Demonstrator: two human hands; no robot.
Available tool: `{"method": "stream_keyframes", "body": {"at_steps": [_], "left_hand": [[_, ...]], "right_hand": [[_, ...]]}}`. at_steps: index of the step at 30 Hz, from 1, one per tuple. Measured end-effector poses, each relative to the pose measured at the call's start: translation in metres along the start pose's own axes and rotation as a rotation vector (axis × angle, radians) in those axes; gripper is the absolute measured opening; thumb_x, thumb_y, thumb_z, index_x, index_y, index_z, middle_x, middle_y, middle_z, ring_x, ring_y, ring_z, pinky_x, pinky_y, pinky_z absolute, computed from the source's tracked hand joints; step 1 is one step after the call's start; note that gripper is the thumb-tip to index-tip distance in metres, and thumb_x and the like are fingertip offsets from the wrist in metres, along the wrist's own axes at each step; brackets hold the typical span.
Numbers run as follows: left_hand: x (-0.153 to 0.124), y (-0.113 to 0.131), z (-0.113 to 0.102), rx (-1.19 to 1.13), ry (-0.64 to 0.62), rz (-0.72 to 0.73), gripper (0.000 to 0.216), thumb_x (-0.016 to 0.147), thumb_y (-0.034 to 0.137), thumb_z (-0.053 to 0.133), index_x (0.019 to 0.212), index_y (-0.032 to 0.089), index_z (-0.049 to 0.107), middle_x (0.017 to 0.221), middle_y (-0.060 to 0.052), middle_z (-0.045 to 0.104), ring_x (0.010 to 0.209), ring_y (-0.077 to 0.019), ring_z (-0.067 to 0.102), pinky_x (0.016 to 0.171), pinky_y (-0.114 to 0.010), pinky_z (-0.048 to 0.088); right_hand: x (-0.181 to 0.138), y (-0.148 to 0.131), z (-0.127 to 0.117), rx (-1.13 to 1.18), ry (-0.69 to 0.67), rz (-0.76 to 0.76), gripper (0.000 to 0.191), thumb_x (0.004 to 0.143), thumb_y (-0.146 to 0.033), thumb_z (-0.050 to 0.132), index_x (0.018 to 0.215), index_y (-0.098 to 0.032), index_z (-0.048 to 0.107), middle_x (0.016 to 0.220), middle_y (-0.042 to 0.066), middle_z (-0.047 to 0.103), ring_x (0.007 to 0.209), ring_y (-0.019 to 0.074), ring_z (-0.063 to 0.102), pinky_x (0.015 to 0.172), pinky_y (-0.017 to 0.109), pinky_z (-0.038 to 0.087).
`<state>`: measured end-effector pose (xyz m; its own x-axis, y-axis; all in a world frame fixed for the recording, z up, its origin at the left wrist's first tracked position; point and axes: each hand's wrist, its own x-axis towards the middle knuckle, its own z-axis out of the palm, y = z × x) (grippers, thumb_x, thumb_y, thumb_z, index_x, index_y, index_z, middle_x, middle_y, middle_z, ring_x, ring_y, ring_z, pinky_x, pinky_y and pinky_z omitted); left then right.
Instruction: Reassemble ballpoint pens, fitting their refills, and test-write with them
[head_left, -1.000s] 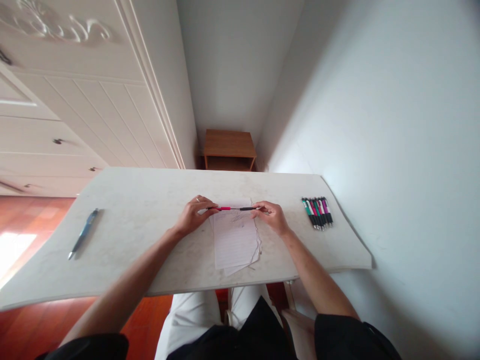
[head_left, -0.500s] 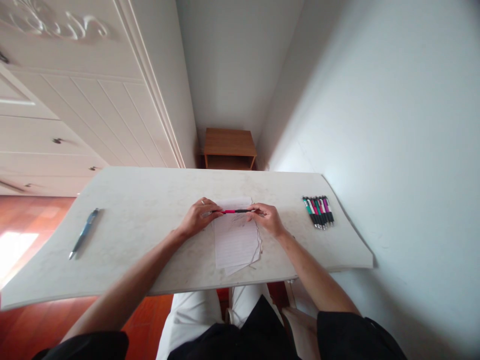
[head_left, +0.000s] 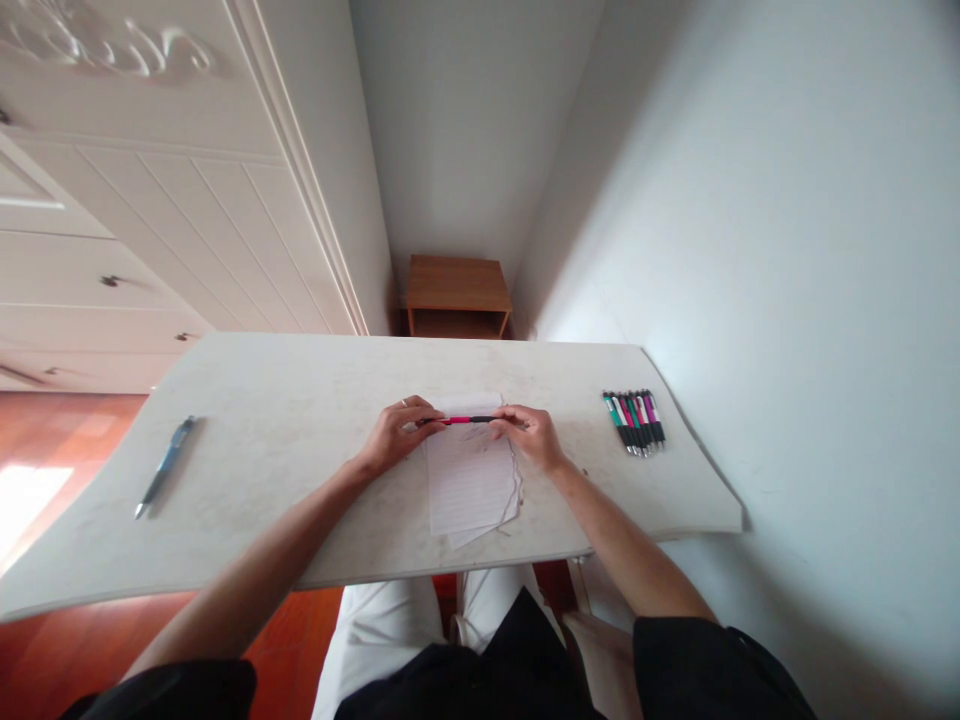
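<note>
A pink pen with a black grip (head_left: 459,420) lies level across the top of the paper, held between both hands. My left hand (head_left: 401,432), with a ring on one finger, pinches its left end. The fingers of my right hand (head_left: 529,432) are closed on the black end, hiding its tip. Under the pen lie lined paper sheets (head_left: 471,490) with a ragged right edge and dark scribbles near the top. Over to the right, several pens (head_left: 634,423) in green, white, pink and purple lie side by side in a row.
On the left of the white table (head_left: 285,400) lies a blue pen (head_left: 165,466) by itself. A wall (head_left: 810,300) runs along the right side, and a white cabinet (head_left: 172,220) stands at the left. A low wooden stand (head_left: 454,283) is beyond the far edge.
Both hands keep their hold on the pink pen, with barely any movement. The whole view has shifted very slightly; the other pens and the paper stay in place.
</note>
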<state>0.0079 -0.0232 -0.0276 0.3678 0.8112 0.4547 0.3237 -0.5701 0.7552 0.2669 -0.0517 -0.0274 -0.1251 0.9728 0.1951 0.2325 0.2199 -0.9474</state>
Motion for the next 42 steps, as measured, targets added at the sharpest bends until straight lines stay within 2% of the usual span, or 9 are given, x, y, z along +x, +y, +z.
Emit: {"method": "stream_keyframes", "body": {"at_steps": [6, 10, 14, 18, 25, 32, 36, 39, 42], "left_hand": [[0.002, 0.004, 0.002, -0.022, 0.089, -0.046, 0.02, 0.08, 0.039, 0.072, 0.088, 0.021, 0.077, 0.084, -0.006, 0.069, 0.075, -0.0156, 0.064, 0.071, -0.027, 0.052], [0.003, 0.009, 0.002, -0.155, 0.05, -0.155, 0.028, 0.08, 0.044, 0.07, 0.089, 0.019, 0.076, 0.086, -0.007, 0.07, 0.077, -0.0167, 0.064, 0.07, -0.028, 0.052], [0.004, 0.013, 0.003, -0.408, 0.003, -0.317, 0.042, 0.089, 0.049, 0.058, 0.103, 0.012, 0.071, 0.082, -0.009, 0.071, 0.069, -0.0152, 0.062, 0.066, -0.028, 0.052], [0.004, 0.015, 0.005, -0.501, 0.032, -0.378, 0.051, 0.088, 0.052, 0.057, 0.116, 0.01, 0.065, 0.087, -0.01, 0.071, 0.07, -0.0151, 0.062, 0.065, -0.028, 0.051], [0.004, 0.01, 0.007, -0.412, 0.025, -0.424, 0.048, 0.086, 0.056, 0.057, 0.098, 0.011, 0.07, 0.067, -0.003, 0.064, 0.057, -0.0113, 0.053, 0.053, -0.023, 0.044], [0.005, 0.009, 0.005, -0.484, 0.035, -0.424, 0.047, 0.076, 0.048, 0.073, 0.105, 0.011, 0.07, 0.086, -0.01, 0.073, 0.075, -0.018, 0.065, 0.071, -0.031, 0.052], [0.006, 0.015, 0.004, -0.582, 0.035, -0.395, 0.065, 0.075, 0.047, 0.074, 0.127, 0.013, 0.058, 0.108, -0.014, 0.071, 0.09, -0.021, 0.066, 0.079, -0.034, 0.053], [0.006, 0.017, 0.004, -0.509, 0.058, -0.381, 0.061, 0.085, 0.052, 0.062, 0.129, 0.011, 0.055, 0.096, -0.012, 0.072, 0.079, -0.0173, 0.064, 0.071, -0.031, 0.053], [0.006, 0.014, 0.004, -0.412, 0.085, -0.383, 0.051, 0.089, 0.056, 0.053, 0.108, 0.01, 0.067, 0.072, -0.005, 0.066, 0.062, -0.0124, 0.056, 0.058, -0.025, 0.047]], "right_hand": [[0.001, -0.002, 0.003, -0.015, 0.01, 0.004, 0.028, 0.084, -0.045, 0.066, 0.08, -0.018, 0.071, 0.069, 0.003, 0.072, 0.06, 0.0183, 0.07, 0.058, 0.025, 0.053], [0.002, -0.004, 0.004, -0.003, 0.037, 0.027, 0.029, 0.085, -0.046, 0.065, 0.08, -0.018, 0.07, 0.07, 0.003, 0.072, 0.061, 0.0179, 0.07, 0.058, 0.025, 0.053], [0.002, -0.009, 0.005, 0.026, 0.076, 0.031, 0.029, 0.084, -0.046, 0.066, 0.079, -0.018, 0.07, 0.072, 0.003, 0.072, 0.06, 0.0173, 0.07, 0.059, 0.025, 0.053], [0.0, -0.013, 0.006, 0.004, 0.119, 0.007, 0.03, 0.084, -0.047, 0.066, 0.08, -0.018, 0.07, 0.072, 0.004, 0.073, 0.061, 0.018, 0.07, 0.061, 0.027, 0.055], [-0.001, -0.019, 0.006, -0.069, 0.098, -0.045, 0.028, 0.086, -0.045, 0.063, 0.08, -0.018, 0.068, 0.067, 0.003, 0.072, 0.062, 0.0185, 0.069, 0.065, 0.028, 0.054], [-0.002, -0.023, 0.006, -0.086, 0.064, -0.063, 0.028, 0.088, -0.044, 0.061, 0.078, -0.018, 0.066, 0.067, 0.003, 0.071, 0.063, 0.0182, 0.068, 0.066, 0.027, 0.053], [-0.002, -0.025, 0.005, -0.109, 0.047, -0.069, 0.03, 0.089, -0.044, 0.058, 0.075, -0.019, 0.065, 0.067, 0.003, 0.07, 0.064, 0.0176, 0.067, 0.066, 0.026, 0.052], [-0.002, -0.024, 0.005, -0.109, 0.056, -0.075, 0.029, 0.089, -0.044, 0.058, 0.076, -0.019, 0.065, 0.067, 0.003, 0.07, 0.064, 0.0178, 0.067, 0.066, 0.027, 0.053], [-0.003, -0.024, 0.006, -0.097, 0.075, -0.085, 0.027, 0.088, -0.043, 0.059, 0.078, -0.019, 0.065, 0.066, 0.002, 0.07, 0.062, 0.0178, 0.067, 0.066, 0.027, 0.053]]}}
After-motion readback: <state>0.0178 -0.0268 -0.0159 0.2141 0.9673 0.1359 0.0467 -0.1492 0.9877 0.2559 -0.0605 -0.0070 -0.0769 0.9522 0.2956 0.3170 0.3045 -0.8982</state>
